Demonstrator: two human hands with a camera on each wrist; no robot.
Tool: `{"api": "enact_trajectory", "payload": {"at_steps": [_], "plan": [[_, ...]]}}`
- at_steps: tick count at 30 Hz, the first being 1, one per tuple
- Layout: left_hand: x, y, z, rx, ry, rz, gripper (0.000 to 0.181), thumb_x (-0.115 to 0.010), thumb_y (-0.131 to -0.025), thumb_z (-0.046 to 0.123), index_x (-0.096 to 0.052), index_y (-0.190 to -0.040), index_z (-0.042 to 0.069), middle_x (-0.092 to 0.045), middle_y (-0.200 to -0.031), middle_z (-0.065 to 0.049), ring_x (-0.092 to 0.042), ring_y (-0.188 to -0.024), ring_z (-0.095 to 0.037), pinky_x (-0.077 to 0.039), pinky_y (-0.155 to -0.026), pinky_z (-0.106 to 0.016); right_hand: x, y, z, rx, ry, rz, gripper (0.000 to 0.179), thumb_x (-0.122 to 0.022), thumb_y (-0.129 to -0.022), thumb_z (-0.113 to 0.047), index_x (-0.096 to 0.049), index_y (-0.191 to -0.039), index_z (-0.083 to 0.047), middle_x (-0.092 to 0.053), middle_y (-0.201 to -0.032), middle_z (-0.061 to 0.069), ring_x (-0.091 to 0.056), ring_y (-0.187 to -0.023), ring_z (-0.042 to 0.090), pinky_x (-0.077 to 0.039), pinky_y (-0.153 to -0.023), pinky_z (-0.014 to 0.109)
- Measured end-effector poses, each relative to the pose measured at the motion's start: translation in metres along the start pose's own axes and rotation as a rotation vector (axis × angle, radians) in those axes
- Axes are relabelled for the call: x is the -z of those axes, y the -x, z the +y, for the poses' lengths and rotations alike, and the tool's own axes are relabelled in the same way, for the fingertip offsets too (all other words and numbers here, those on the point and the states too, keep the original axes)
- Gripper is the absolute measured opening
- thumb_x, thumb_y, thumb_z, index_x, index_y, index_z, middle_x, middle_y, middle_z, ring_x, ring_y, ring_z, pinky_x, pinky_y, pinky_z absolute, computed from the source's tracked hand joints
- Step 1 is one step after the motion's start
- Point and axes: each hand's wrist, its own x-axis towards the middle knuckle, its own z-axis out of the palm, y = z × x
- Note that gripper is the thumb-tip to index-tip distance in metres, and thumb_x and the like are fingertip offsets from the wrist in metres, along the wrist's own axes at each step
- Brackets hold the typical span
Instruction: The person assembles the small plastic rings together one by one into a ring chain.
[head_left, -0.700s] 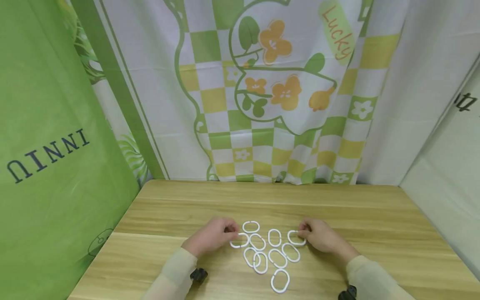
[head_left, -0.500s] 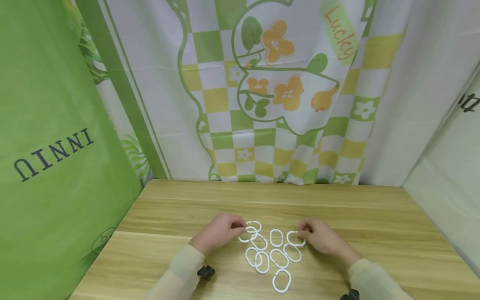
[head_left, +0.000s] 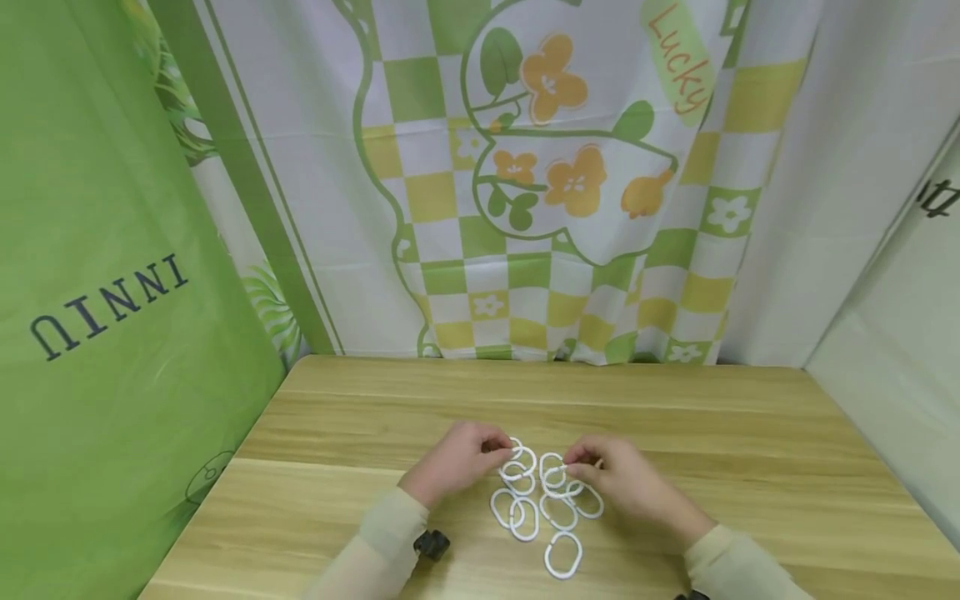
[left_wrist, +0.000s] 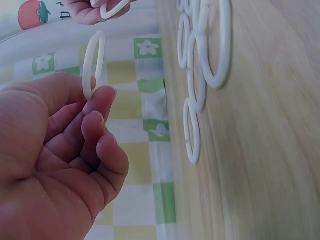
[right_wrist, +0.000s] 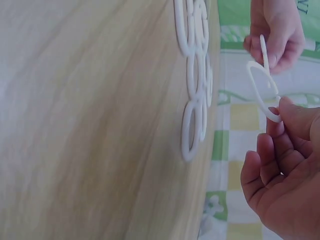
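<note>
My left hand (head_left: 461,460) pinches a white, oval shower curtain ring (left_wrist: 87,65) between thumb and index finger; in the left wrist view it stands upright, raised off the table. Opposite it, my right hand (head_left: 630,483) pinches a second white curtain ring (right_wrist: 253,89) by its lower end, also lifted and tilted. The right wrist view shows the two held rings close together, overlapping in sight; whether they touch I cannot tell. Below the hands, several like rings lie flat in a loose cluster, some overlapping. The nearest curtain ring (head_left: 547,562) lies apart, its small gap visible.
The wooden table (head_left: 750,442) spreads around the cluster on all sides. A checkered, flower-printed curtain (head_left: 442,200) hangs at its back edge. Green fabric (head_left: 97,183) hangs on the left, pale fabric (head_left: 900,333) on the right.
Both hands have moved inward toward each other, each carrying its ring. The right hand's ring has left its place at the cluster's right edge. The loose rings have stayed in place.
</note>
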Motion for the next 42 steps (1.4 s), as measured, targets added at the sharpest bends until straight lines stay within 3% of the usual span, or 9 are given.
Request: {"api": "enact_trajectory", "payload": {"at_steps": [8, 16, 24, 37, 42], "plan": [[-0.005, -0.003, 0.010, -0.009, 0.022, 0.010, 0.014, -0.067, -0.094, 0.021, -0.074, -0.098, 0.009, -0.067, -0.082, 0.011, -0.060, -0.074, -0.002, -0.051, -0.068, -0.022, -0.010, 0.001, -0.010, 0.078, 0.040, 0.020, 0.008, -0.070, -0.091, -0.024, -0.070, -0.093, -0.017, -0.063, -0.085, -0.013, -0.058, -0.080, 0.006, -0.049, -0.071, 0.026], [-0.010, -0.005, 0.020, 0.002, -0.020, -0.003, 0.012, -0.068, -0.094, 0.018, -0.074, -0.098, 0.009, -0.066, -0.081, 0.011, -0.059, -0.072, 0.000, -0.051, -0.067, -0.019, -0.015, 0.003, -0.017, 0.097, 0.060, 0.049, 0.004, -0.073, -0.089, -0.016, -0.070, -0.091, -0.017, -0.063, -0.084, -0.013, -0.056, -0.077, 0.004, -0.048, -0.065, 0.024], [-0.013, -0.008, 0.019, -0.004, -0.033, 0.003, 0.012, -0.068, -0.093, 0.015, -0.075, -0.095, 0.005, -0.068, -0.081, 0.007, -0.060, -0.071, -0.001, -0.051, -0.067, -0.018, -0.021, 0.001, -0.018, 0.141, 0.074, 0.070, 0.007, -0.073, -0.088, -0.013, -0.070, -0.091, -0.019, -0.062, -0.085, -0.013, -0.055, -0.074, 0.003, -0.048, -0.063, 0.024], [-0.015, -0.009, 0.023, -0.023, -0.071, -0.030, 0.010, -0.068, -0.089, 0.012, -0.076, -0.089, 0.006, -0.067, -0.074, 0.010, -0.057, -0.064, 0.002, -0.049, -0.061, -0.015, -0.032, -0.001, -0.016, 0.189, 0.083, 0.105, 0.012, -0.076, -0.082, -0.006, -0.071, -0.087, -0.016, -0.061, -0.083, -0.013, -0.052, -0.074, 0.004, -0.047, -0.063, 0.024], [-0.017, -0.008, 0.021, -0.017, -0.028, -0.054, 0.010, -0.068, -0.090, 0.013, -0.076, -0.087, 0.007, -0.066, -0.072, 0.010, -0.057, -0.062, 0.001, -0.049, -0.058, -0.017, -0.035, -0.001, -0.017, 0.208, 0.092, 0.112, 0.015, -0.077, -0.082, -0.006, -0.071, -0.085, -0.020, -0.062, -0.084, -0.014, -0.052, -0.075, 0.004, -0.048, -0.063, 0.024]]}}
